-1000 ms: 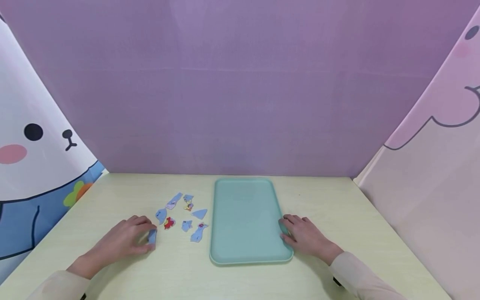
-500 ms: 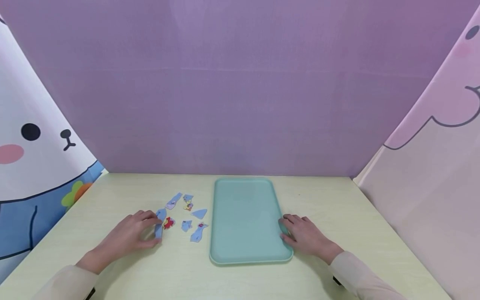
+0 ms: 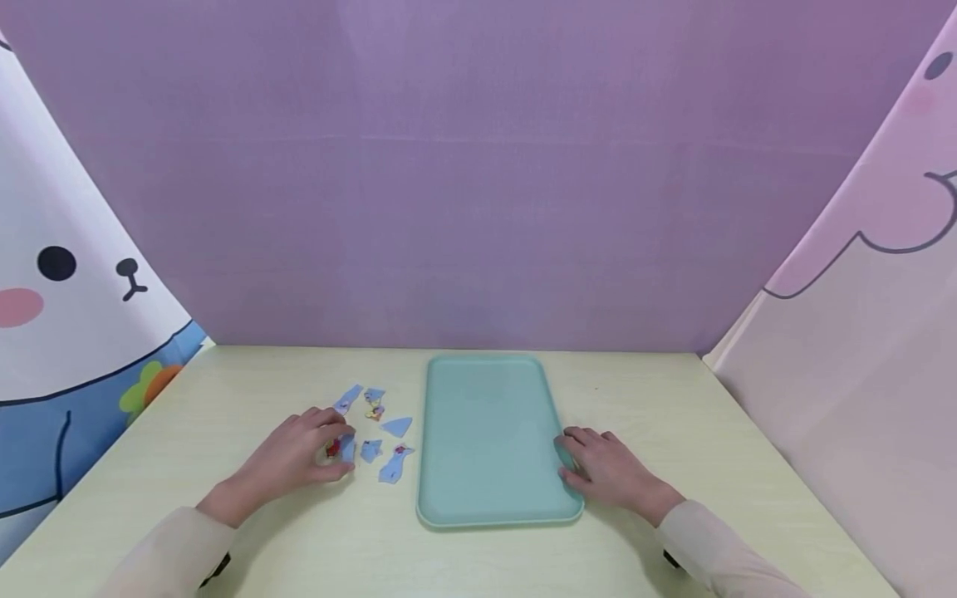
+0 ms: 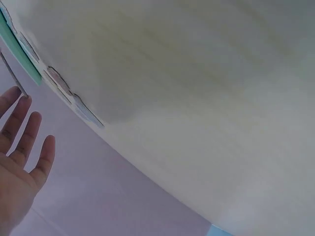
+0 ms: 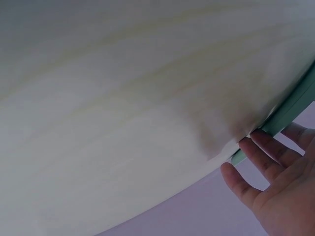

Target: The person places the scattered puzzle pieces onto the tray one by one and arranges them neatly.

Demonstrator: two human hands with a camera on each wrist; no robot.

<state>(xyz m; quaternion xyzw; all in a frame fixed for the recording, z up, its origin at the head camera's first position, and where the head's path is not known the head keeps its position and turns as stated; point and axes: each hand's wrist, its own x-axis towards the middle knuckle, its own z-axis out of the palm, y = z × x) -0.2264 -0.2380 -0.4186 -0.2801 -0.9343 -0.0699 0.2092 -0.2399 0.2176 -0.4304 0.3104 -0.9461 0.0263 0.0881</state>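
Note:
My left hand (image 3: 299, 453) pinches a blue puzzle piece (image 3: 347, 448) between thumb and fingers, held upright on its edge above the table. It partly covers a red-printed piece (image 3: 332, 449). In the left wrist view the held piece (image 4: 13, 73) shows as a thin line at the fingertips. My right hand (image 3: 606, 468) rests at the right rim of a pale green tray (image 3: 493, 440), thumb and fingers spread along it. The right wrist view shows the fingertips against the tray's side (image 5: 288, 110). No pieces lie in the tray.
Several blue printed pieces lie left of the tray: a triangle (image 3: 397, 427), a long one (image 3: 395, 467), a small one (image 3: 370, 450), a yellow-printed one (image 3: 375, 404) and a slim one (image 3: 347, 399). A purple backdrop (image 3: 478, 183) stands behind the table (image 3: 478, 565).
My left hand has moved right with the blue puzzle piece, across the pieces at the left and closer to the tray. The right hand and the tray have stayed in place.

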